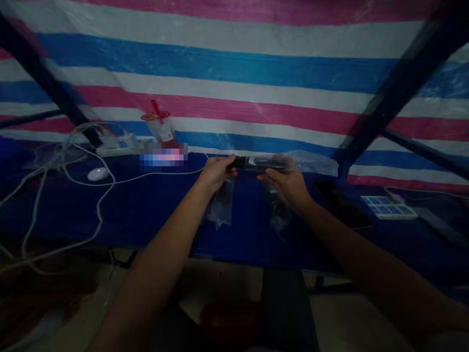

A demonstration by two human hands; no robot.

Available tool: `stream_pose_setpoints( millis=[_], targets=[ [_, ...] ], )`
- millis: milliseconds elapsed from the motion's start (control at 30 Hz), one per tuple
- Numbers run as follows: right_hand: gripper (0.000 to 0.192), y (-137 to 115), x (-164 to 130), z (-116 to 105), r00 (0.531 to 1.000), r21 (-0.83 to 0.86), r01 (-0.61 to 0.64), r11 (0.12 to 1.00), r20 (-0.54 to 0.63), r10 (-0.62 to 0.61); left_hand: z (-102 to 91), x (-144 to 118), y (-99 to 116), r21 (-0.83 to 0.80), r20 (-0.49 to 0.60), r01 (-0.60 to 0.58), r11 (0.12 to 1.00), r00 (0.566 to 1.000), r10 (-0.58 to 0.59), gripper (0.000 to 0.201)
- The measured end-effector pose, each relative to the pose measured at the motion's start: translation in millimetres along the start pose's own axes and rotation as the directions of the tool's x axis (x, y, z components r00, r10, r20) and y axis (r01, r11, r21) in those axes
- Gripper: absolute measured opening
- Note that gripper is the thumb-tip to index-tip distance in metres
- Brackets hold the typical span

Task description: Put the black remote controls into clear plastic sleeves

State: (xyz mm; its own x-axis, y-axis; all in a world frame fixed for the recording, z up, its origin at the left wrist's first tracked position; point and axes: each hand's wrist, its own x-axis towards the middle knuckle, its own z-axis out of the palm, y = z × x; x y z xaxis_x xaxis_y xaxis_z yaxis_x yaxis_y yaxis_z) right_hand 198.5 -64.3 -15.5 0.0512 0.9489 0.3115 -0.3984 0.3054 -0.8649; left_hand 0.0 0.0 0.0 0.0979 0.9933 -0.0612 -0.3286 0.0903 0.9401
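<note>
A dark, rod-shaped item (254, 162) lies level between my hands above the blue table (245, 234). Its right part sits inside a clear plastic bag (317, 164), whose loose end sticks out past my right hand. My left hand (217, 171) is closed on the dark left end, thumb on top. My right hand (287, 181) grips the bagged part. Below my left hand rests a clear bag (222, 205) with something dark inside. Another clear bag with dark contents (278, 208) lies under my right hand. The dim light hides what kind of item it is.
Tangled white cables (68, 151), a power strip (116, 146) and a white mouse (97, 174) occupy the left. A cup with a red straw (161, 128) stands at the back. To the right are a dark flat tablet-like object (342, 203) and a white-blue gridded case (389, 207).
</note>
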Motion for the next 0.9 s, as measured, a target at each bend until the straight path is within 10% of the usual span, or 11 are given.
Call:
stream_pose_setpoints(
  millis=[900],
  targets=[
    [0.037,5.1,-11.6,10.3,1.000,-0.307,0.020,0.951,-0.014,-0.025,21.9,-25.0,-3.3,0.351,0.095,-0.198,0.915,0.980,0.175,0.029]
  ],
)
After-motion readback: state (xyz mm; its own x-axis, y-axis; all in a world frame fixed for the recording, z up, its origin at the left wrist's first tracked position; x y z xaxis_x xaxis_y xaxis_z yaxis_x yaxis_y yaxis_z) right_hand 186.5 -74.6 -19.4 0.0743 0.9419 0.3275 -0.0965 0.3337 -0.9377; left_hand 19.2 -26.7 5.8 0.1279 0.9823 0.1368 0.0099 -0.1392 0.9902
